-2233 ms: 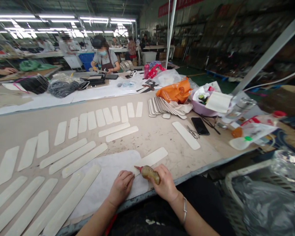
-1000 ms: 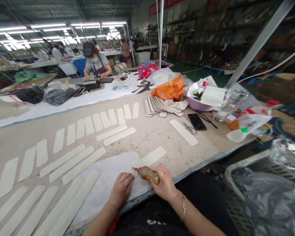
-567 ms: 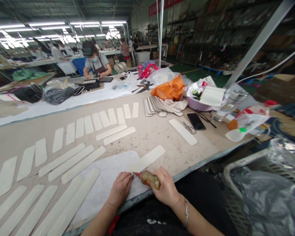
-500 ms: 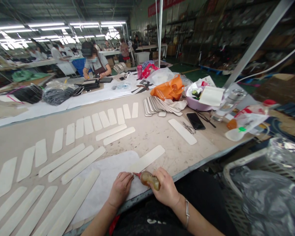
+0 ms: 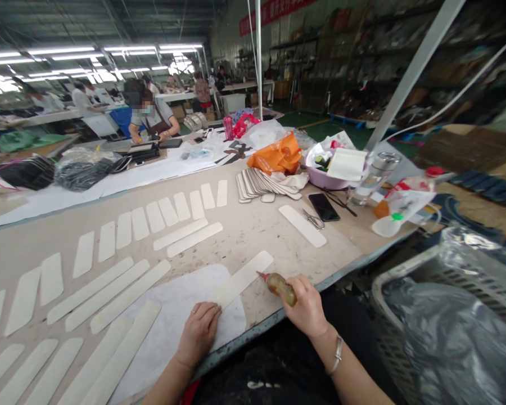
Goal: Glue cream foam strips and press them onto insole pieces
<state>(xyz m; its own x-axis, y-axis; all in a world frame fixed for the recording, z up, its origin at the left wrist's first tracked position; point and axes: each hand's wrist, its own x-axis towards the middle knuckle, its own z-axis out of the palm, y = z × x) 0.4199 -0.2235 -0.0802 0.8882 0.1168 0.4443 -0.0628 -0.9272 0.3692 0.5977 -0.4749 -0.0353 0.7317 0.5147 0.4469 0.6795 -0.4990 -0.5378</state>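
Note:
A pale strip with rounded ends (image 5: pixel 248 274) lies slantwise, its near end over a white sheet (image 5: pixel 181 315) at the table's front edge. My left hand (image 5: pixel 200 329) presses down on that near end, fingers together and bent. In my right hand (image 5: pixel 306 306) is a small squeeze bottle (image 5: pixel 281 289) with brownish contents, tilted, its red nozzle pointing left beside the strip's far half. Whether the nozzle touches the strip I cannot tell. Several similar strips (image 5: pixel 130 289) are spread in rows to the left.
Beyond the strip lie another strip (image 5: pixel 302 226), scissors (image 5: pixel 313 220) and a phone (image 5: pixel 324 207). Stacked pieces (image 5: pixel 265 184), an orange bag (image 5: pixel 276 153), a purple bowl (image 5: pixel 326 179) and a clear bottle (image 5: pixel 373 180) stand behind. A crate (image 5: pixel 388 304) is at right; a co-worker (image 5: pixel 154 121) sits opposite.
My right hand has moved the squeeze bottle right and away from my left hand, from the strip's near end toward its far half. My left hand stays by the near end. The view has shifted slightly.

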